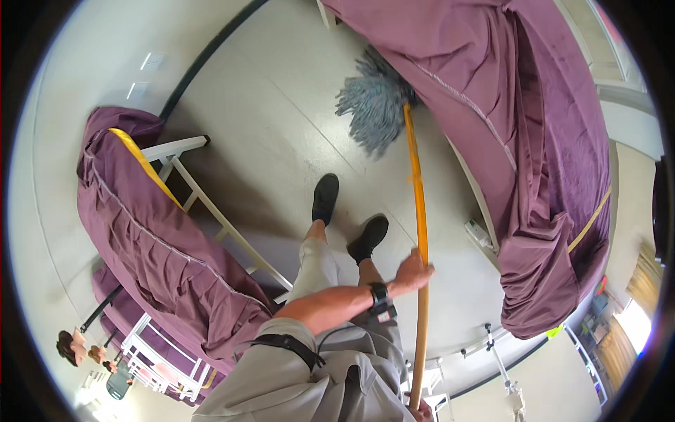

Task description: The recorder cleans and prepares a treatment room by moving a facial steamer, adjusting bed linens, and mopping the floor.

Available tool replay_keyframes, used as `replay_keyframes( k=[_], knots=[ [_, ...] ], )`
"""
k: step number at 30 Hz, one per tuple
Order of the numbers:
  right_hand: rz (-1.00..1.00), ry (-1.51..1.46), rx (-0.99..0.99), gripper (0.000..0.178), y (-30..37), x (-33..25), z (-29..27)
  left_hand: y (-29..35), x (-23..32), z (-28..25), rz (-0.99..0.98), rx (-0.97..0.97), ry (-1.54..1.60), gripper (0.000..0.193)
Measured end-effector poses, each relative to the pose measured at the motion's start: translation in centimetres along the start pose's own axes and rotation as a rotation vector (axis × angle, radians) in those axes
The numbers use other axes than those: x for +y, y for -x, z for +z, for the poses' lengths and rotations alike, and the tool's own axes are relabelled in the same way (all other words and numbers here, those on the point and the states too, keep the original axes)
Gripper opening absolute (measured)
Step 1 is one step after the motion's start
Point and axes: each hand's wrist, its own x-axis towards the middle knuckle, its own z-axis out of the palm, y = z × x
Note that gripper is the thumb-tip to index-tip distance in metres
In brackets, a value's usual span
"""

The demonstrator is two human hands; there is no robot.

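Observation:
A mop with a grey-blue string head (371,102) and a long orange-yellow handle (418,190) slants down the view, its strings spread on the floor beside the purple-covered bed on the right. My left hand (411,272), with a dark band and device on its wrist, reaches across and is wrapped round the handle midway. At the lower edge my right hand (423,411) grips the handle's near end; only part of it shows. Part of the mop head's far side is hidden against the purple cover (464,84).
Another purple-draped bed (162,211) with a white metal frame (218,218) stands to the left. My black shoes (325,199) are on the pale floor (281,112). A white box (478,233) sits by the right bed, and a white stand (503,369) is at the lower right.

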Motion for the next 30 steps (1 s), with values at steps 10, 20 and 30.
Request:
replay_keyframes(
  k=[10, 20, 30],
  knots=[
    [-0.260, -0.417, -0.576, 0.049, -14.6, -12.6, 11.9, -11.8, 5.2, -14.9, 0.264, 0.300, 0.038, 0.038],
    [-0.253, -0.615, -0.760, 0.043, -16.2, -20.6, 20.1, -15.5, 7.0, -22.0, 0.251, 0.319, 0.019, 0.037],
    [-0.312, -0.562, -0.707, 0.042, -15.5, -8.5, 6.0, -9.7, 1.0, -7.5, 0.221, 0.226, -0.212, 0.043]
  ],
)
